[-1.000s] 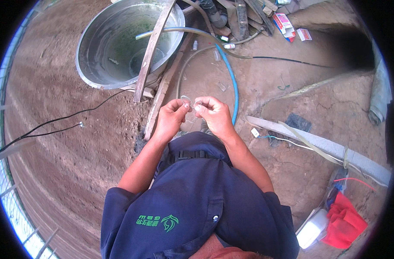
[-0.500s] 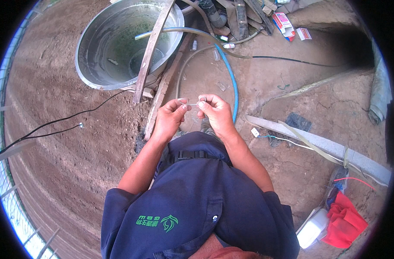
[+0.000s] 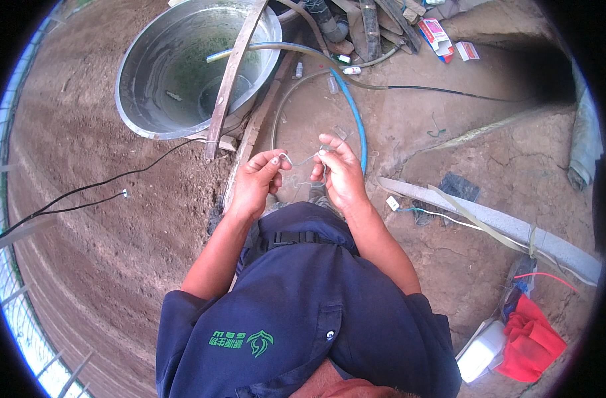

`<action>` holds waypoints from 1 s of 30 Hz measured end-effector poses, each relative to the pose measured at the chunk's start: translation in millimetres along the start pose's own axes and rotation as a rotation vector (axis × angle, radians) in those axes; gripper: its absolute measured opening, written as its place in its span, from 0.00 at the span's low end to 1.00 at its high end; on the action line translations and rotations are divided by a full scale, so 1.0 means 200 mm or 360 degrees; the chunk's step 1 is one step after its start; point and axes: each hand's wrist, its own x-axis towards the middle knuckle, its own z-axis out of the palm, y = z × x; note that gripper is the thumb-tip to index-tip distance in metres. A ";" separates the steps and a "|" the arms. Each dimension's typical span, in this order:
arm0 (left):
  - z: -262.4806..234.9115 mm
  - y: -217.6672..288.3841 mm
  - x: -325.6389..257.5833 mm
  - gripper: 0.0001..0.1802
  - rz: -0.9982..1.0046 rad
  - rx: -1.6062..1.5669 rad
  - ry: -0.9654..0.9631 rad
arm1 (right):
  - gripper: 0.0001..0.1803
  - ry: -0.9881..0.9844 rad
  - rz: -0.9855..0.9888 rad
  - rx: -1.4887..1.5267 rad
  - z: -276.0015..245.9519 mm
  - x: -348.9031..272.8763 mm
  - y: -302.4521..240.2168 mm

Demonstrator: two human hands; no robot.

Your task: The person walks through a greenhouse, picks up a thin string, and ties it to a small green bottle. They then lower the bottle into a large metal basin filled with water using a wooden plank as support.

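Between my hands, in front of my waist, runs a short, thin pale string (image 3: pixel 301 161); whether it is twine or wire I cannot tell. My left hand (image 3: pixel 255 184) pinches one end between thumb and forefinger, where a small white loop of it sticks up. The thumb and forefinger of my right hand (image 3: pixel 342 174) close on the other part, and a loose bit hangs below those fingers. The string sags slightly across the gap. Both hands are held up, apart from each other, above the ground near my feet.
A big metal basin (image 3: pixel 177 73) stands at the far left, with a wooden plank (image 3: pixel 233 76) across it. A blue hose (image 3: pixel 356 119) curves beyond my right hand. Black cables (image 3: pixel 97 182) cross the soil at left. A long grey strip (image 3: pixel 488 219) and red cloth (image 3: pixel 532 338) lie right.
My hands have moved slightly apart, and my right hand has shifted a little right. The string between them, straight before, now sags and shows a loop at the left fingertips.
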 end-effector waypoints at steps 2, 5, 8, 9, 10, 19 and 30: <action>0.02 0.01 -0.01 0.12 0.0004 -0.0034 0.0003 | 0.15 -0.0009 0.0019 -0.0014 -0.02 0.01 0.01; 0.02 0.00 0.00 0.10 0.0027 -0.0075 0.0008 | 0.13 -0.0021 0.0072 -0.0083 -0.02 0.00 0.02; 0.02 -0.01 0.00 0.08 0.0028 -0.0114 0.0022 | 0.13 -0.0056 0.0049 -0.0244 0.00 -0.01 0.03; 0.02 -0.01 0.00 0.07 0.0024 -0.0128 0.0029 | 0.14 -0.0080 0.0043 -0.0339 -0.01 0.00 0.04; 0.03 0.00 0.00 0.07 0.0022 -0.0154 0.0030 | 0.15 -0.0103 0.0036 -0.0434 -0.01 0.00 0.05; 0.01 0.00 0.00 0.06 0.0011 -0.0193 0.0030 | 0.19 -0.0174 -0.0622 -0.1358 0.01 -0.04 0.04; 0.02 0.01 -0.03 0.06 0.0011 -0.0196 0.0003 | 0.11 -0.0341 -0.0906 -0.1388 0.01 -0.01 0.06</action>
